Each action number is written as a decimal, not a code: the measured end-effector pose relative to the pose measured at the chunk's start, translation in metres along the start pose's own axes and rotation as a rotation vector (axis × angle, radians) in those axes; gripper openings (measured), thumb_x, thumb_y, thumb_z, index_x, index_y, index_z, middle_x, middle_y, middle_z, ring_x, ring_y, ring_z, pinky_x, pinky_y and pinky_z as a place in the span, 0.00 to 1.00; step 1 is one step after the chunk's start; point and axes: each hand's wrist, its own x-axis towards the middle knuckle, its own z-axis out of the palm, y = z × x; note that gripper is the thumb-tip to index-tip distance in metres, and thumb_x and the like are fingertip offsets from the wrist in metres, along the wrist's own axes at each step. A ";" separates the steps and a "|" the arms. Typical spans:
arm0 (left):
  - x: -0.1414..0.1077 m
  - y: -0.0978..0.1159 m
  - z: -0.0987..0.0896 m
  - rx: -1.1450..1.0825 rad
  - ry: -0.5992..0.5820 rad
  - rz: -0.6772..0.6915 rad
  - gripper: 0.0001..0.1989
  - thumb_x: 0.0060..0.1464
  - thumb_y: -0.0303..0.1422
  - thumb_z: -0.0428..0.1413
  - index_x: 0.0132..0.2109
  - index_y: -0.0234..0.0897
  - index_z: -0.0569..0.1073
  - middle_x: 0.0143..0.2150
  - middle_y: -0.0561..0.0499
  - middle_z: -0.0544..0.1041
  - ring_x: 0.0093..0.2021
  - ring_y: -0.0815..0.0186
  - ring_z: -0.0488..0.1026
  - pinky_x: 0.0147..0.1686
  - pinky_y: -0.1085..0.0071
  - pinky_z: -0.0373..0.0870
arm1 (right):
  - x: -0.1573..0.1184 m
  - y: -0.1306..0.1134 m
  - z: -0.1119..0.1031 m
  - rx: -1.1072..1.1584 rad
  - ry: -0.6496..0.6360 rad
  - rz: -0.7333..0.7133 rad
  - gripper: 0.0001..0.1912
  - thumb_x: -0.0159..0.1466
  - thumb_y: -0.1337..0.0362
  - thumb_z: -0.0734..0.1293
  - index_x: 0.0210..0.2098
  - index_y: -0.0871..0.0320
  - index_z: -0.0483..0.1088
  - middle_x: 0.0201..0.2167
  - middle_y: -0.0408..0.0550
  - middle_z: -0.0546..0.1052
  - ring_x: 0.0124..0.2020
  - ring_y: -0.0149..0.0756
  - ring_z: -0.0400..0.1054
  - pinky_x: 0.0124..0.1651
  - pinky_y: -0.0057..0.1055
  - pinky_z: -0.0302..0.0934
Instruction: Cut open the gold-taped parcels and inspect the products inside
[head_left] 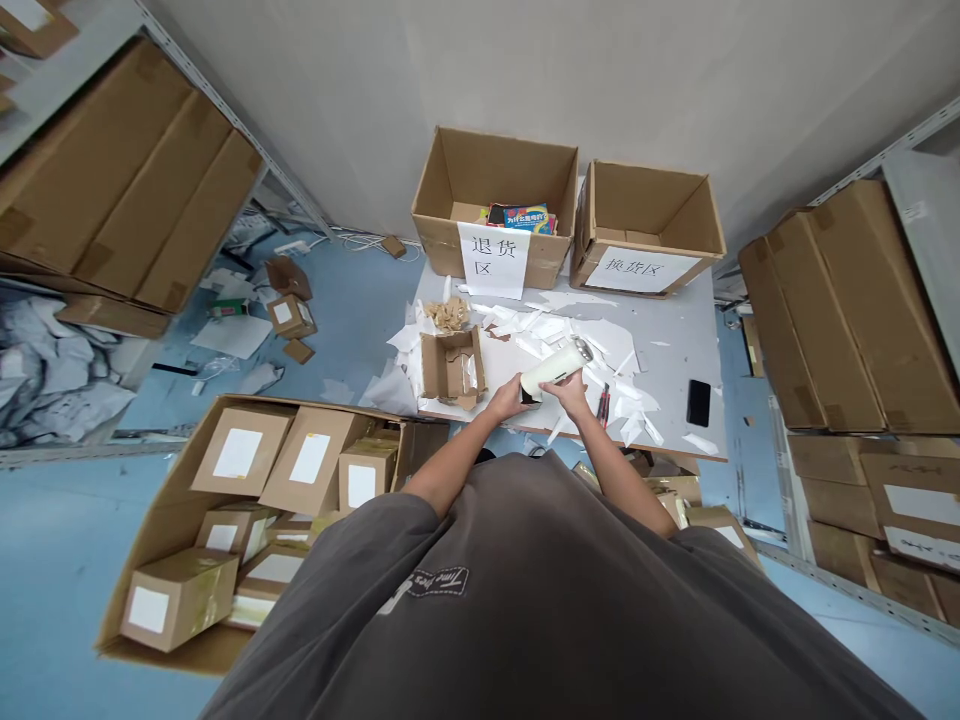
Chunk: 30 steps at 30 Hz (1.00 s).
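Observation:
Tilted above the table's front edge is a pale cream thermos (550,371) with a shiny metal-looking cap at its upper right end. My left hand (508,398) is closed around the lower end, where something dark shows. My right hand (570,392) grips the body from below, nearer the cap. Left of my hands stands a small open cardboard box (429,368) with some clear or white wrapping inside. Close by on the right of my right hand lies a red and black utility knife (604,406), among white paper scraps (632,400).
Two open cartons with handwritten signs stand at the back: the left carton (436,235) holds colourful books (525,220), beside the right carton (645,240). Crumpled brown paper (448,314) and a black phone (698,403) lie on the table (679,325). A large carton (124,600) of parcels is at left.

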 end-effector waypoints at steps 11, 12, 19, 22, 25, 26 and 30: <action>0.001 0.012 0.007 0.090 0.075 -0.027 0.38 0.46 0.43 0.76 0.57 0.40 0.67 0.54 0.40 0.82 0.57 0.42 0.81 0.54 0.57 0.75 | -0.022 0.009 0.013 0.281 0.082 0.162 0.36 0.49 0.50 0.79 0.54 0.48 0.67 0.51 0.49 0.83 0.58 0.52 0.77 0.52 0.50 0.79; 0.002 0.013 0.004 0.108 0.080 -0.008 0.36 0.46 0.42 0.76 0.55 0.41 0.67 0.53 0.41 0.82 0.55 0.43 0.81 0.54 0.58 0.75 | -0.022 0.012 0.009 0.266 0.101 0.170 0.37 0.47 0.51 0.79 0.54 0.48 0.66 0.51 0.49 0.83 0.58 0.51 0.77 0.53 0.50 0.79; 0.002 0.006 -0.003 0.052 0.066 0.005 0.33 0.45 0.39 0.76 0.49 0.45 0.63 0.61 0.46 0.78 0.55 0.52 0.79 0.53 0.63 0.73 | -0.016 0.038 0.006 0.213 0.204 0.241 0.41 0.46 0.55 0.80 0.54 0.45 0.60 0.55 0.45 0.81 0.56 0.45 0.78 0.51 0.46 0.80; 0.001 0.001 0.002 0.054 0.085 -0.020 0.34 0.44 0.39 0.76 0.48 0.45 0.61 0.56 0.49 0.79 0.51 0.54 0.80 0.50 0.65 0.73 | -0.012 0.041 0.010 0.230 0.259 0.201 0.40 0.47 0.55 0.79 0.54 0.44 0.58 0.55 0.45 0.81 0.56 0.43 0.78 0.52 0.43 0.80; 0.002 -0.001 0.005 0.039 0.085 -0.027 0.35 0.44 0.40 0.76 0.49 0.45 0.61 0.50 0.51 0.79 0.49 0.54 0.81 0.47 0.66 0.72 | -0.009 0.037 0.012 0.188 0.254 0.124 0.42 0.46 0.56 0.80 0.55 0.44 0.59 0.56 0.44 0.81 0.56 0.41 0.77 0.54 0.42 0.79; 0.003 0.000 0.005 0.036 0.080 -0.035 0.35 0.44 0.40 0.77 0.49 0.45 0.61 0.48 0.51 0.79 0.49 0.53 0.81 0.47 0.66 0.72 | -0.009 0.035 0.013 0.169 0.238 0.111 0.43 0.45 0.55 0.80 0.55 0.44 0.60 0.56 0.44 0.81 0.55 0.41 0.77 0.54 0.43 0.79; 0.002 0.004 0.004 0.030 0.075 -0.075 0.37 0.43 0.39 0.77 0.52 0.44 0.62 0.50 0.45 0.81 0.52 0.47 0.82 0.47 0.65 0.73 | -0.013 0.025 0.021 0.199 0.156 0.130 0.40 0.47 0.52 0.80 0.56 0.46 0.62 0.53 0.46 0.81 0.56 0.46 0.77 0.52 0.47 0.80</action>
